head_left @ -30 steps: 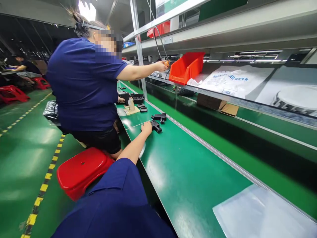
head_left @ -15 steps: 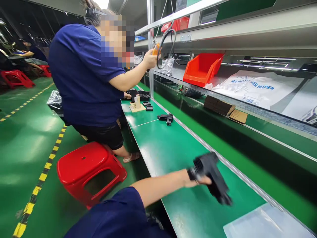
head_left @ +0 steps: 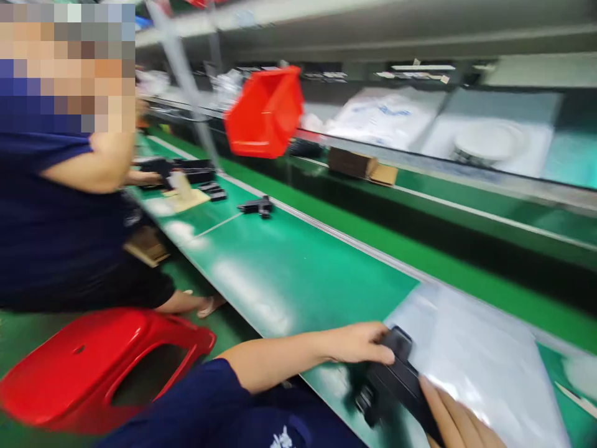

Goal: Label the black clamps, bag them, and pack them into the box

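Note:
A black pistol-shaped device [head_left: 396,376] is held over the near part of the green bench, partly blurred. My left hand [head_left: 361,342] grips its far end, thumb and fingers bent around it. From the lower right, my right hand [head_left: 454,414] lies along its other side with the fingers pressed against it; the right thumb is hidden. Beside the device, a translucent plastic sheet or bag [head_left: 480,354] lies flat on the bench [head_left: 298,267]. Farther up the bench rests a similar black device [head_left: 256,206].
A co-worker [head_left: 56,205] stands at the left, one hand near black parts and a small pale wooden stand [head_left: 186,196]. A red stool [head_left: 107,361] is on the floor. A red bin [head_left: 265,112] and white packages [head_left: 380,115] occupy the shelf above.
The view has swung right. The device has come nearer and turned in my left hand; my right hand has entered view and is now on it too.

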A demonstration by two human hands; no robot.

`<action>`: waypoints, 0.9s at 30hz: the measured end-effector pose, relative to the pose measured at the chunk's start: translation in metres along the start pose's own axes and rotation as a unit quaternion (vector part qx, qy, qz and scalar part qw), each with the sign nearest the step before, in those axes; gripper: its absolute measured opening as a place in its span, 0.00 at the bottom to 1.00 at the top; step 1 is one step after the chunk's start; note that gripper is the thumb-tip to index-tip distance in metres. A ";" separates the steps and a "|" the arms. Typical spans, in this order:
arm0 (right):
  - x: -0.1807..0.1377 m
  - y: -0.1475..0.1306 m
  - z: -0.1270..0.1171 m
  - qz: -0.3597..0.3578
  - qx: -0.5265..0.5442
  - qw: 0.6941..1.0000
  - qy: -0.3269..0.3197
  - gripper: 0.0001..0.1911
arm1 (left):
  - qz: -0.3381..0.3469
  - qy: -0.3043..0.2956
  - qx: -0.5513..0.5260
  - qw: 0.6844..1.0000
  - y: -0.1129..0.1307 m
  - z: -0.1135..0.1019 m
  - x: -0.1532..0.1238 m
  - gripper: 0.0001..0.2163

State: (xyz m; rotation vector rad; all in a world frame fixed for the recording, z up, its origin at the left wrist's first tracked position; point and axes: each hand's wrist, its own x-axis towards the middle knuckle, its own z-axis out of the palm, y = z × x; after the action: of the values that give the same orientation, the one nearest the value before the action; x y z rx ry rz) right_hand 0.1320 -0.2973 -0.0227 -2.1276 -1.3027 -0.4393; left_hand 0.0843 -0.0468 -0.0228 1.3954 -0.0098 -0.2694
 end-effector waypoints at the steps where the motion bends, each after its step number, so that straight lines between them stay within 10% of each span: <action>1: -0.008 -0.011 -0.003 0.008 -0.042 0.999 -0.020 0.21 | 0.015 0.041 0.031 0.999 0.001 0.003 -0.004 0.24; 6: -0.014 -0.028 -0.010 0.264 0.043 0.963 0.034 0.28 | 0.083 0.128 0.085 0.985 -0.003 0.011 -0.014 0.32; 9: -0.012 -0.021 -0.002 0.480 0.278 0.832 0.034 0.33 | 0.084 0.127 0.122 0.981 -0.009 0.006 -0.019 0.35; 13: -0.007 -0.016 0.021 0.546 0.488 0.681 0.022 0.31 | 0.091 0.102 0.204 0.969 -0.016 -0.005 -0.016 0.37; 27: -0.022 0.012 0.041 0.598 0.490 0.634 0.024 0.27 | 0.138 0.041 0.266 0.953 -0.014 -0.002 0.011 0.33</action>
State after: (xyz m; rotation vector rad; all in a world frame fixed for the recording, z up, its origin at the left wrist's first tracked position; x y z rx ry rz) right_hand 0.1316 -0.2899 -0.0702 -1.4523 0.2100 0.6597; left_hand 0.0922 -0.0496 -0.0387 1.9173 -0.2221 0.0340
